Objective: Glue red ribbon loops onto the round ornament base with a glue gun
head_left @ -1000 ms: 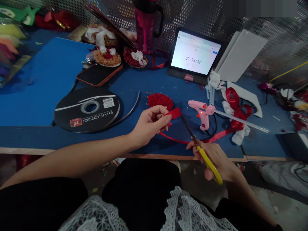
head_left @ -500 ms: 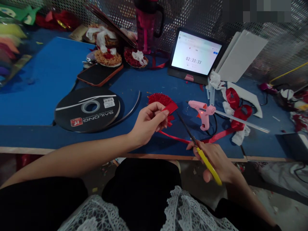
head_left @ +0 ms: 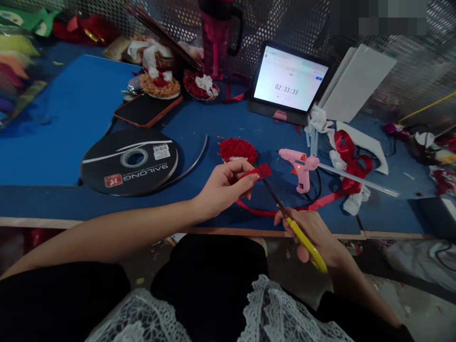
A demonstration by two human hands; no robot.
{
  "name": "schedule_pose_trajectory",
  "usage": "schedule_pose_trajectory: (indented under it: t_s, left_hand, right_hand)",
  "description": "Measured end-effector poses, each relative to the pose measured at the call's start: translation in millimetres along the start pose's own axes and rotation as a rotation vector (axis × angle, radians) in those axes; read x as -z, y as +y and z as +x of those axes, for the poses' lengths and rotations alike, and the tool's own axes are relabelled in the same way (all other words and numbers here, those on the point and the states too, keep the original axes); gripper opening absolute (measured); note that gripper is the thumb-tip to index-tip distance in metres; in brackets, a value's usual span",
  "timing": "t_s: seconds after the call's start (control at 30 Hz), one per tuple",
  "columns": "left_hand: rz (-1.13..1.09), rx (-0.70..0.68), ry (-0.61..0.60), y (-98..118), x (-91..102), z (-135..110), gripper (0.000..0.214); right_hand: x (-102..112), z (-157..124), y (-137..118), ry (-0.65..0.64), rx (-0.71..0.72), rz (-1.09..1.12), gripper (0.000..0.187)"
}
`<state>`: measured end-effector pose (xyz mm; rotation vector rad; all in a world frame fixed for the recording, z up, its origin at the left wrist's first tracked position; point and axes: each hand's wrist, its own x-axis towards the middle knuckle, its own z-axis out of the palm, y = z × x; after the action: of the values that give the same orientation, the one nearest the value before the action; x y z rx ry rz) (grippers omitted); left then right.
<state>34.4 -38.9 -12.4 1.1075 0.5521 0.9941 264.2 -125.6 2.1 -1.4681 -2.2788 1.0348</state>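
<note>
1. Left hand [head_left: 224, 187] pinches a red ribbon [head_left: 261, 171] piece over the near tabletop [head_left: 89, 114] edge.
2. Right hand [head_left: 313, 235] grips yellow scissors [head_left: 285, 213] — blades at the ribbon.
3. Glue gun [head_left: 299, 165] just right — red rosette [head_left: 238, 149] behind.

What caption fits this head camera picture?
Left hand holds a red ribbon while right hand works yellow scissors beside a pink glue gun.

Bare forearms; black garment [head_left: 210, 280] with white lace trim [head_left: 270, 308] across the lap.
</note>
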Motion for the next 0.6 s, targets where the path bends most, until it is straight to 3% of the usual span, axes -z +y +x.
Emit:
schedule_pose_trajectory:
  t_s: [0.17,0.6]
  left_hand:
    - [-0.001,-0.011,-0.027,0.6,-0.5,-0.8,0.019]
    - [-0.023,0.034,-0.019,1.2,-1.9,-1.5,0.026]
  right_hand:
    - [-5.1,-1.5,6.1,0.013,0.025,-0.003,0.066]
    - [-8.2,3.7,0.0,0.007,-0.030,0.110,0.054]
